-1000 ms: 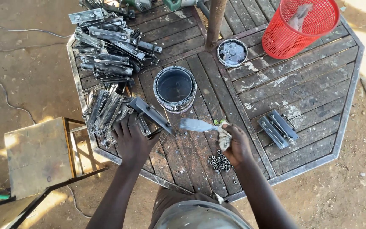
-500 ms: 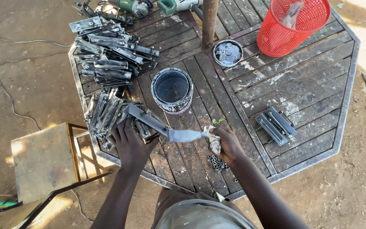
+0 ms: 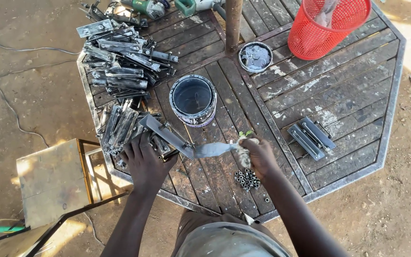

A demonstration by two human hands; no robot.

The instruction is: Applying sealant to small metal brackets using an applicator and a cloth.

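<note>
no packages, labels, signs or screens in view

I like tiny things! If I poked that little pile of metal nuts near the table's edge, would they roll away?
The small nuts would probably scatter, since they lie loose. They look short and round, so some might roll. The table has gaps between its planks that could catch them.

Both arms bare from upper forearm to wrist; no sleeves, gloves, watch or rings visible. Left hand [image 3: 144, 162] and right hand [image 3: 259, 157] uncovered. Garment at near edge of view: grey-brown fabric, worn, flecked with pale paint spots.
</note>
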